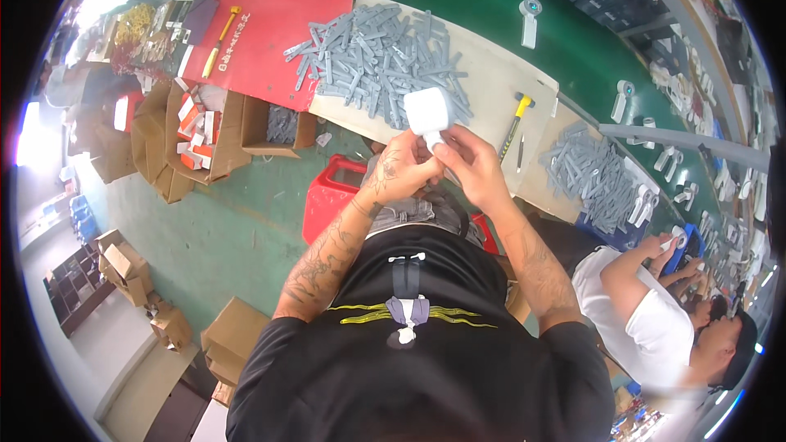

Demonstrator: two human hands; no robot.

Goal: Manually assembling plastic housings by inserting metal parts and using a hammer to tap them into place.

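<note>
I hold up a white handheld fan (pixel 427 111) over the near edge of the work table (pixel 494 65). Its broad, rounded head points away from me and looks overexposed, so little detail shows. My left hand (pixel 397 170) is closed around the lower end from the left. From the other side, my right hand (pixel 475 165) grips it too, its thumb at the neck. Most of the handle is hidden by my fingers. Just beyond the fan lies a heap of grey plastic strips (pixel 360 57).
A yellow-handled hammer (pixel 513 124) and a thin dark tool (pixel 521 154) lie to the right, before a second grey heap (pixel 589 172). A red sheet (pixel 270 33) bears another hammer (pixel 221 42). Cardboard boxes (pixel 233 143) stand left; a co-worker (pixel 647 303) sits right. Fans line the green belt (pixel 483 0).
</note>
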